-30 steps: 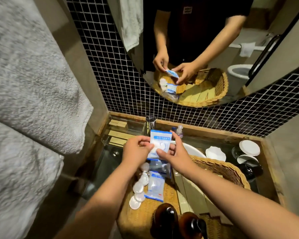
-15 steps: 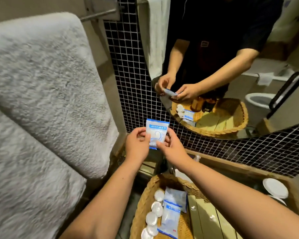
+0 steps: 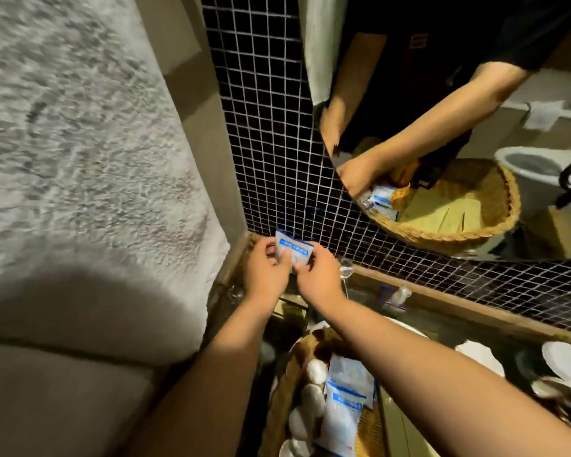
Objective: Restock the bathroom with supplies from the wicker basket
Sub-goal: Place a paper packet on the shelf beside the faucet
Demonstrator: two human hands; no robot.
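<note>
Packet (image 3: 294,249) lowered to corner (image 3: 248,233); left hand (image 3: 266,275), right hand (image 3: 320,278) pinch it; two spares (image 3: 343,413).

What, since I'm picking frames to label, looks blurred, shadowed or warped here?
Head view: motion blur smears the pale terry towel, a shadow crosses its lower fold; the flat blue-white sachet between left hand and right hand is soft; the wide lens bends the black tile grid.
</note>
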